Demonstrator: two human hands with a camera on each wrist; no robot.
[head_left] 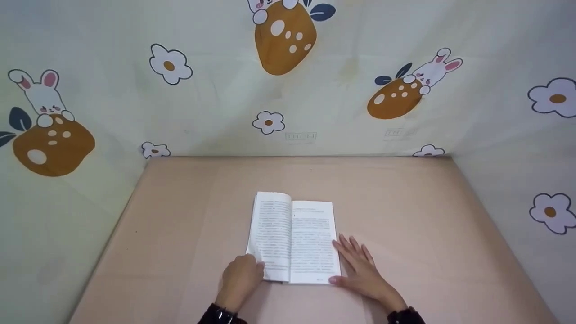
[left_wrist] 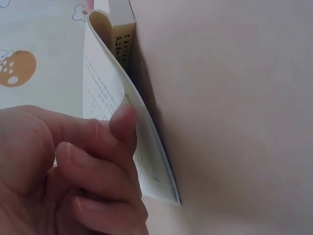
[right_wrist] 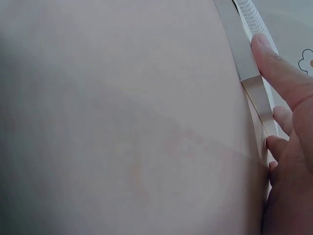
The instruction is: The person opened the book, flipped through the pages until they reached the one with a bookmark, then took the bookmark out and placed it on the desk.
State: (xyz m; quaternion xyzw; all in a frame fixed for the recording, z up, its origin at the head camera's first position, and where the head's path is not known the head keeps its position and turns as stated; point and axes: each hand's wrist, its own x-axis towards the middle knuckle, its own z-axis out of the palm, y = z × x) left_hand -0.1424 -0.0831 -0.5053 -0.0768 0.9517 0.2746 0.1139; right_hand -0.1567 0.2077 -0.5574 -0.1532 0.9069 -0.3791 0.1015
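An open book (head_left: 313, 243) with printed pages lies on the table, its spine running away from me. My left hand (head_left: 241, 275) pinches the lower outer edge of the left-hand pages, thumb on the printed side and the other fingers curled. In the left wrist view that hand (left_wrist: 90, 166) holds a page side (left_wrist: 105, 73) that bows up from the spine. My right hand (head_left: 360, 270) rests at the right edge, fingers spread and the thumb on the lower right corner. The right wrist view has the thumb of this hand (right_wrist: 293, 122) against the thick page block (right_wrist: 239, 41).
The pinkish-beige tabletop (head_left: 180, 225) surrounds the book. Behind it and along both sides hang pale curtains (head_left: 216, 99) printed with rabbits, brown fruit and flowers. Dark shiny sleeve cuffs (head_left: 220, 314) show at both wrists.
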